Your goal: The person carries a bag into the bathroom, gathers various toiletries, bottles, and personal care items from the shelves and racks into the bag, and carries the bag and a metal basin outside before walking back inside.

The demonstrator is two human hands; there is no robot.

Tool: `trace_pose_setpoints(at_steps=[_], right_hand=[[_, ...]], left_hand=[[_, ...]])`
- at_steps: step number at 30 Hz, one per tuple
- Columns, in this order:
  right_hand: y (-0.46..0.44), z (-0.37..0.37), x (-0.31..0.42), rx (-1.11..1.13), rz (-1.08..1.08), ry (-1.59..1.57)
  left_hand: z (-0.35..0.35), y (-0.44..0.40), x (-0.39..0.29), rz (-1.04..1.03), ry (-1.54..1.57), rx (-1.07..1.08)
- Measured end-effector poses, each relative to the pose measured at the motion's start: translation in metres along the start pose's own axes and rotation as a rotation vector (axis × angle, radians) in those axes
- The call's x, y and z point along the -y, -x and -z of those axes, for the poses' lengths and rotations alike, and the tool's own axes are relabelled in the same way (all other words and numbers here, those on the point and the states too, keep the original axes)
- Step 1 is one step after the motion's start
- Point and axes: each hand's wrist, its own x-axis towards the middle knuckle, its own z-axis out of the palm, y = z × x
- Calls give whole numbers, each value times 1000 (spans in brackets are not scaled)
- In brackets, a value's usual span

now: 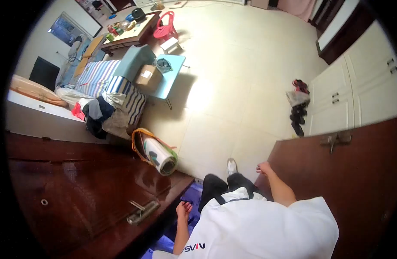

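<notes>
My left hand (184, 210) hangs low beside my left leg, its fingers loosely bent and no object visible in them. It is nearest the brown door (90, 194) on the left and the shiny purple-blue sheet or bag (164, 244) below it. My right hand (263, 168) is held out beside the edge of the right-hand brown door (336, 185), fingers loosely extended and nothing seen in them. Whether it touches that door I cannot tell. One white shoe (231, 166) of mine is on the tiled floor, at the doorway.
Ahead left, a bag with a white roll (161, 157) leans near the door. Beyond are a striped sofa (97, 80) with clothes, a light-blue folding table (172, 75) carrying a cardboard box (148, 77), and a red chair (165, 28). Shoes (297, 118) lie by white cabinets (332, 103).
</notes>
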Motion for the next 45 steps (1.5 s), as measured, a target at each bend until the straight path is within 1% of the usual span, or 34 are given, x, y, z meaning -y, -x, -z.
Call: trace_pose_setpoints(at_steps=[1, 2, 4, 5, 6, 8, 11, 13, 14, 15, 16, 17, 18, 19, 20, 21, 22, 24, 25, 27, 28, 30, 32, 33, 34, 35, 36, 37, 38, 39, 41, 42, 44, 45], right_hand=[[-8, -1, 34, 63, 69, 36], [-21, -3, 70, 76, 77, 49], [-47, -2, 139, 26, 151, 178], [-60, 0, 168, 50, 206, 219], [-67, -1, 199, 52, 212, 227], [-83, -6, 266, 30, 284, 253], [-111, 2, 330, 36, 305, 365], [-138, 20, 355, 96, 237, 516], [-143, 18, 360, 4, 130, 265], [-142, 21, 371, 11, 36, 222], [-139, 24, 392, 19, -55, 178], [-131, 16, 416, -20, -26, 211], [-124, 5, 438, -55, 3, 237], [-114, -3, 463, -51, 8, 233], [-108, -11, 483, -31, 104, 328], [-113, -19, 503, -16, 122, 367], [-126, -25, 527, -3, 108, 397], [-158, -41, 573, 29, 62, 448], [-183, -46, 599, 47, 37, 479], [-241, -55, 661, 79, 1, 548], [-275, -59, 698, 97, -13, 595], [-341, -73, 790, 140, -58, 699], [-415, -92, 898, 149, -84, 824], [-448, -104, 959, 125, -71, 898], [-481, -117, 1028, 80, -38, 959], [-524, -126, 1102, 25, 115, 947], [-565, -135, 1176, -31, 268, 943], [-586, -163, 1258, -88, 229, 337], [-617, -179, 1340, 36, 328, 208], [-626, -200, 1415, 98, 511, 176], [-631, -249, 1550, 127, 687, 154], [-632, -267, 1594, 132, 690, 165], [-636, -310, 1674, 136, 799, 195], [-647, -327, 1696, 138, 760, 223]], left_hand=[[-12, -6, -9, 10, -71, -88], [-23, -12, -16, 24, -141, -178], [-46, -41, -24, 41, -95, -196], [-63, -54, -31, 88, -132, -250], [-85, -69, -43, 134, -173, -303], [-140, -104, -70, 154, -176, -305], [-207, -166, -116, 202, -215, -206], [-267, -220, -163, 255, -188, -221], [-297, -246, -181, 297, -166, -237], [-349, -244, -222, 138, -315, -189], [-388, -276, -256, 133, -260, -166], [-449, -282, -301, 80, -265, -178], [-496, -305, -343, 1, -285, -81], [-555, -310, -388, -122, -258, -43], [-603, -337, -427, -171, -326, 42], [-660, -344, -467, -215, -265, 119], [-723, -332, -512, -271, -344, 173], [-810, -390, -575, -337, -477, 416], [-856, -387, -602, -334, -473, 409], [-939, -356, -649, -593, -420, 392], [-957, -373, -666, -596, -399, 369], [-971, -404, -686, -955, -916, 251], [-962, -450, -679, -537, -616, 132], [-957, -441, -685, -364, -589, 74], [-954, -433, -692, -268, -552, -9], [-957, -419, -697, -177, -510, -81], [-946, -433, -687, -168, -394, -209], [-948, -428, -696, -22, -358, -242], [-956, -427, -703, 47, -214, -341], [-968, -428, -705, 123, -71, -435], [-1002, -444, -717, 206, -116, -580], [-1025, -459, -728, 304, -90, -607], [-1088, -500, -774, 362, -63, -530], [-1126, -526, -801, 367, -51, -455]])
